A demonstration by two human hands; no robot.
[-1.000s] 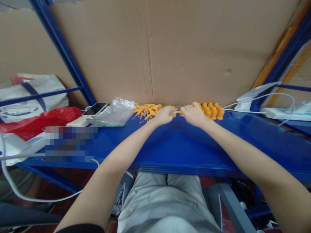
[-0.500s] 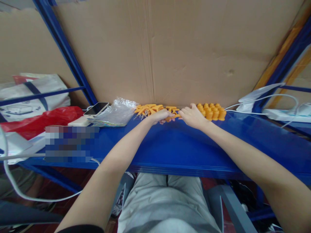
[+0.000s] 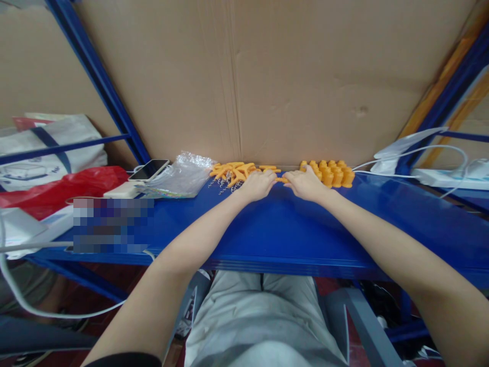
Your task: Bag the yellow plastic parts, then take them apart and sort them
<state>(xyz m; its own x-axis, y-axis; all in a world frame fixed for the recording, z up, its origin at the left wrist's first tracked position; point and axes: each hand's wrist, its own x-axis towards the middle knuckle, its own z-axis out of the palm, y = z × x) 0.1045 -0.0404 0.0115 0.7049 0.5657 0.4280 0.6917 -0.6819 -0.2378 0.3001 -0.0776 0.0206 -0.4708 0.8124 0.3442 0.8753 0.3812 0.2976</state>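
Between both hands is a small orange plastic piece (image 3: 282,179), mostly covered by fingers, so its full shape is hidden. My left hand (image 3: 261,184) is closed round its left end. Bent fingers of my right hand (image 3: 305,184) pinch the other end. Left of my left hand lies a pile of orange corkscrew handles (image 3: 234,173) with metal spirals pointing toward me. A separate orange piece (image 3: 269,168) lies just behind the left hand. Several orange bottle-shaped pieces (image 3: 336,177) stand upright in close rows, right beside my right hand.
A clear plastic bag (image 3: 187,176), a phone (image 3: 148,170) and a white block (image 3: 121,190) lie left on the blue table (image 3: 267,234). Further left are a red bag (image 3: 72,186) and a cloth bag (image 3: 49,145). Cardboard (image 3: 298,76) rises behind. A white cable (image 3: 420,150) runs at right.
My left hand has turned over, so its back now faces up, and more of the corkscrew pile shows. My right hand has shifted slightly. The orange piece remains between them.
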